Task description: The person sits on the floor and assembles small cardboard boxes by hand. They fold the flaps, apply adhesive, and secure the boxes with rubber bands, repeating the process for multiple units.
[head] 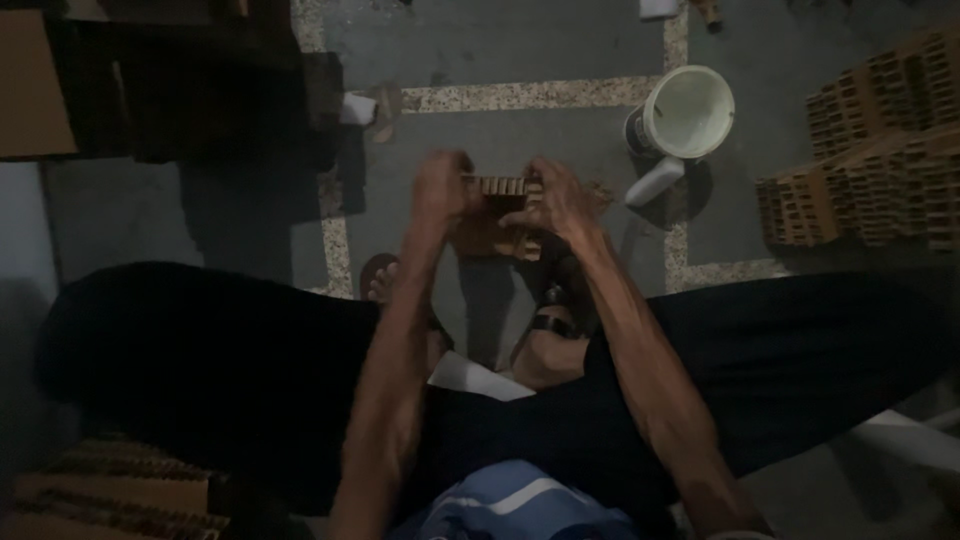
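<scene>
I sit with my knees spread and look down between them. My left hand (443, 187) and my right hand (560, 198) both grip a small brown slotted wooden piece (497, 186), held out in front of me above the floor. More of the same brown wood (490, 238) shows just below it between the hands; whether it is one piece or two I cannot tell. My sandalled feet (548, 325) rest on the floor under the hands.
A white bucket (688, 110) with a white bottle (655, 181) leaning by it stands at the upper right. Stacks of slotted wooden pieces (880, 150) lie at the far right, and more (110, 490) at the lower left. A dark cabinet (190, 90) fills the upper left.
</scene>
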